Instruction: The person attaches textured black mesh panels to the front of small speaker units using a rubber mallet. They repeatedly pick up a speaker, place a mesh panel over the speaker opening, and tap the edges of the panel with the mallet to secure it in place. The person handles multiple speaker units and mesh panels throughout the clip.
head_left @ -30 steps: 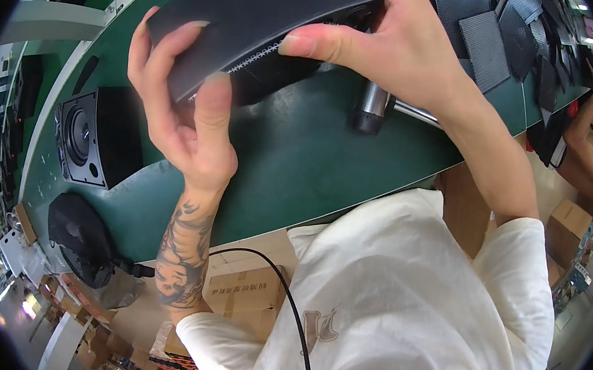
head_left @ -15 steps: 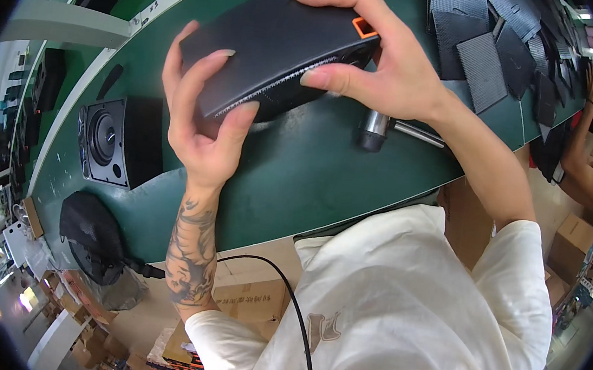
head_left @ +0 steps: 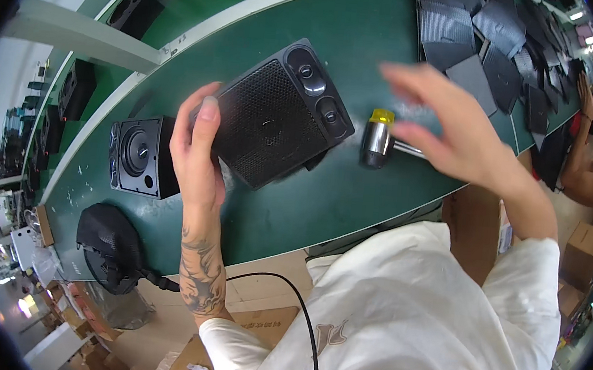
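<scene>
My left hand (head_left: 200, 145) grips the left edge of a black speaker (head_left: 274, 123), thumb over its front. The speaker's perforated grille faces up, and a panel with two round knobs or sockets runs along its right end. Beside it on the green bench (head_left: 272, 225) lies a mallet (head_left: 378, 139) with a silver head, one yellow face and one black face. My right hand (head_left: 449, 128), partly blurred, hovers over the mallet's handle with thumb and fingers apart, holding nothing. Left of my left hand stands another speaker (head_left: 145, 156), its round cone uncovered.
Several black mesh grilles (head_left: 457, 37) are piled at the far right of the bench. A black mesh-covered object (head_left: 111, 246) sits at the near left corner. More speakers (head_left: 134, 13) stand beyond the white rail (head_left: 216, 19). A co-worker's hands (head_left: 587, 101) show at the right.
The speaker has come lower and turned, so its grille now faces up. My right hand has let go of it and moved right, to the mallet. My left hand still holds on.
</scene>
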Motion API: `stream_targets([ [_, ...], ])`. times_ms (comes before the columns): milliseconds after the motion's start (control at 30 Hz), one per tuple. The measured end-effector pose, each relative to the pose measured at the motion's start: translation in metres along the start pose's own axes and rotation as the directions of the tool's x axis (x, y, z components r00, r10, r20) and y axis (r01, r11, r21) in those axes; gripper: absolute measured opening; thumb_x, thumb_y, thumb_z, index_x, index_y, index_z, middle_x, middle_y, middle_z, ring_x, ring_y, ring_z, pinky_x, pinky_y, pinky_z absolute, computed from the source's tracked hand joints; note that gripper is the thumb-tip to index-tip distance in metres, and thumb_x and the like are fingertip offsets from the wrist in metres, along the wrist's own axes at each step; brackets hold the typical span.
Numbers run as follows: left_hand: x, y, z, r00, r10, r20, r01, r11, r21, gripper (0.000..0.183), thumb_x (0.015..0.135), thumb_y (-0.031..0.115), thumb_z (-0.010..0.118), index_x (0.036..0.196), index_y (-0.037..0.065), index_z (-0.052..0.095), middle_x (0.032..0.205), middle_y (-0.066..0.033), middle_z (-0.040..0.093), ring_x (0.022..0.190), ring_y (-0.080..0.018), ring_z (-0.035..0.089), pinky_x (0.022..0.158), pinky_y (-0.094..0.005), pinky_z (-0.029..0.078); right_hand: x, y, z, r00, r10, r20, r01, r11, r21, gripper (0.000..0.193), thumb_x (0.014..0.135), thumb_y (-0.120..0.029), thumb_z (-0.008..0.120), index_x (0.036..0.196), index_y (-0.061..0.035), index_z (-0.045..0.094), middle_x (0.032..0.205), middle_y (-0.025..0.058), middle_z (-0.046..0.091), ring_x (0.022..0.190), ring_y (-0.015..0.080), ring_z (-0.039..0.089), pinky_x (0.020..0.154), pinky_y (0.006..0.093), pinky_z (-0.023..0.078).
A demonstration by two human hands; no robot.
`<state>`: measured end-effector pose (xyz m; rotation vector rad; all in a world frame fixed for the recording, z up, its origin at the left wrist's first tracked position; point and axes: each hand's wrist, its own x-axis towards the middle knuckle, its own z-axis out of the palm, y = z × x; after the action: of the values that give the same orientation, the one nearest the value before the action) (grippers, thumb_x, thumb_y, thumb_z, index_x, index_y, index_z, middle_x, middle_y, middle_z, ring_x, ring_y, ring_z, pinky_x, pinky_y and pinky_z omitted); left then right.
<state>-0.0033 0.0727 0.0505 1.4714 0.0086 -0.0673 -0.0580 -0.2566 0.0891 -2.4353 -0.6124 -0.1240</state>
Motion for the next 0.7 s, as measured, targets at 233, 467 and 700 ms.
stream_targets([
  [233, 0.01, -0.02, 0.022, 0.975, -0.189, -0.118, 0.156, 0.958, -0.241, 0.04, 0.106, 0.03, 0.06, 0.133, 0.0, 0.059, 0.127, -0.0097, 0.063, 0.118, -0.0169, 0.057, 0.105, -0.0322, 0.043, -0.071, 0.017, 0.014, 0.965, 0.007, 0.263, 0.097, 0.919, -0.381, 0.049, 0.089, -0.013, 0.071, 0.136, -0.005, 0.058, 0.092, 0.011, 0.058, 0.079, 0.0287, 0.062, 0.069, 0.0403, 0.053],
  [467, 0.004, -0.039, 0.025, 1.0, 0.004, -0.012, -0.008, 0.956, -0.294, 0.057, 0.1, 0.019, 0.068, 0.148, 0.001, 0.043, 0.149, -0.0143, 0.044, 0.137, -0.0223, 0.044, 0.115, -0.0335, 0.035, -0.049, 0.006, -0.035, 0.985, 0.14, 0.105, -0.131, 0.988, -0.086, 0.039, 0.101, -0.005, 0.057, 0.139, -0.0012, 0.057, 0.084, 0.0091, 0.058, 0.072, 0.0199, 0.062, 0.06, 0.0331, 0.05],
  [700, 0.003, -0.04, 0.014, 0.995, -0.068, 0.076, 0.093, 0.908, -0.408, 0.053, 0.097, 0.011, 0.069, 0.144, -0.001, 0.046, 0.137, -0.0135, 0.054, 0.122, -0.0188, 0.056, 0.106, -0.0318, 0.045, 0.081, -0.055, -0.042, 0.988, 0.102, 0.113, -0.114, 0.988, 0.101, 0.037, 0.104, -0.012, 0.055, 0.139, -0.0013, 0.06, 0.077, 0.012, 0.062, 0.068, 0.0235, 0.063, 0.066, 0.0342, 0.051],
])
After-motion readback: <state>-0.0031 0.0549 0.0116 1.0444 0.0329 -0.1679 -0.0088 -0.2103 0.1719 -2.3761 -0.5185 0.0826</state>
